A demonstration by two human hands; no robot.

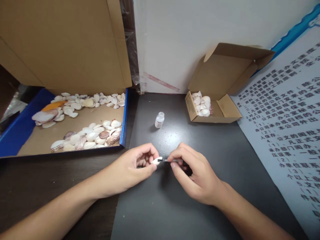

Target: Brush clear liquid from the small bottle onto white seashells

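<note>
Between the thumb and fingers of my left hand [140, 161] is a small white seashell [155, 161]. My right hand [192, 171] pinches a thin small brush [165, 160], whose dark flat tip touches the shell's right side. Most of the brush handle is hidden behind my right fingers. Beyond both hands, a small clear glass bottle [159, 120] with a label stands upright and uncapped on the dark grey mat [147, 213].
At left, an open blue-edged cardboard box [122, 130] holds many shells in two groups. A smaller open cardboard box [230, 108] at back right has white shells in its left part. A white panel [165, 43] rises behind, and a printed board [287, 126] borders the right.
</note>
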